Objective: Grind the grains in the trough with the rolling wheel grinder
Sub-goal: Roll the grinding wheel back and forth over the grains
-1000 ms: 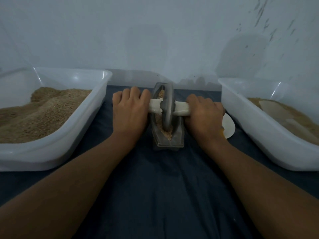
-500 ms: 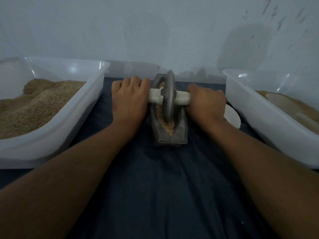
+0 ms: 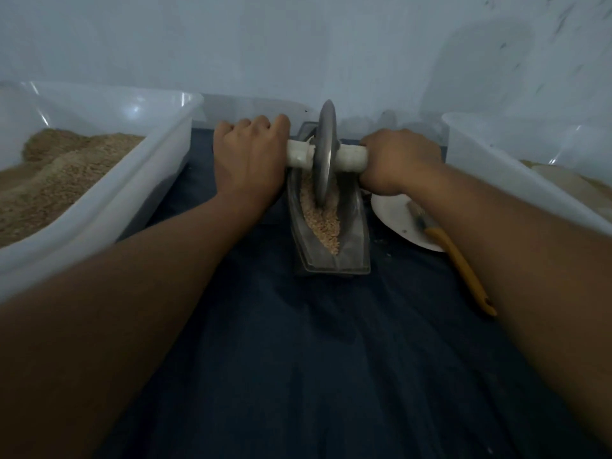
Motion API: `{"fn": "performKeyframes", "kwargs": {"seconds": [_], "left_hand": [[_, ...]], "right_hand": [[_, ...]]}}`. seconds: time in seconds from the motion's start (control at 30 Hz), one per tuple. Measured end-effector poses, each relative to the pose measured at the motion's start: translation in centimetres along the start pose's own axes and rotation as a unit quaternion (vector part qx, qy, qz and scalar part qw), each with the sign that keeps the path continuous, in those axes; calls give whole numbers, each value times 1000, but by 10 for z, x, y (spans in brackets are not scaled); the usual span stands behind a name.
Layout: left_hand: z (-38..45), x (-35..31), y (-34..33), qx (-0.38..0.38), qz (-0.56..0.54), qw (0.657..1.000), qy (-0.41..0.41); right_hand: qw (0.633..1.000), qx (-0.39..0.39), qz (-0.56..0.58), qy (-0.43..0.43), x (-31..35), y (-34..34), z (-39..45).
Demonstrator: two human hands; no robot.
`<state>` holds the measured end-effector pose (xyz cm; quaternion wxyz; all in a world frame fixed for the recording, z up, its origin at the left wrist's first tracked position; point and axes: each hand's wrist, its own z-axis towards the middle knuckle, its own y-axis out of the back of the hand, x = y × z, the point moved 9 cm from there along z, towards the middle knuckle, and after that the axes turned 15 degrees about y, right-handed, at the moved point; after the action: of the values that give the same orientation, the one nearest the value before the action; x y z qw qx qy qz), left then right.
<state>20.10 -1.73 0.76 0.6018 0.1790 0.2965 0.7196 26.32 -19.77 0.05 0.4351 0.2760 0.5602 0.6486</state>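
Two hands gripped the white handle [image 3: 352, 159] of the rolling wheel grinder [image 3: 325, 154], the left hand [image 3: 249, 160] curled round one end, the right hand [image 3: 399, 162] round the other. The metal wheel stood upright in the trough [image 3: 351, 246], its edge down in the grains [image 3: 323, 220], on the dark-clothed bench [image 3: 298, 359] between two plastic tubs [image 3: 99, 207] of grain; a white plate [image 3: 397, 220] with a yellow-handled brush [image 3: 463, 266] lay just right of the trough

A dark blue cloth [image 3: 298, 359] covers the surface. On the left stands a clear plastic tub [image 3: 109, 207] that holds a heap of brown grain [image 3: 56, 173]. On the right stands another clear tub [image 3: 516, 180]. Near it lies a white plate [image 3: 394, 217], and a brush with a yellow handle [image 3: 463, 266] rests on the plate. A pale wall [image 3: 298, 44] is far behind.
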Motion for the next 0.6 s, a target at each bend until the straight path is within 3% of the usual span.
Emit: {"fn": "performKeyframes", "kwargs": {"seconds": [0.17,0.33,0.6], "left_hand": [[5,2,-9,9,-2,1000,-4],[3,-1,-4,12,9,1000,-10],[-17,0,18,-17,25,999,-14]], "right_hand": [[998,53,14,-6,-4,-1,12],[999,31,10,-16,-6,-1,8],[987,-149,-54,-10,11,11,-30]]}}
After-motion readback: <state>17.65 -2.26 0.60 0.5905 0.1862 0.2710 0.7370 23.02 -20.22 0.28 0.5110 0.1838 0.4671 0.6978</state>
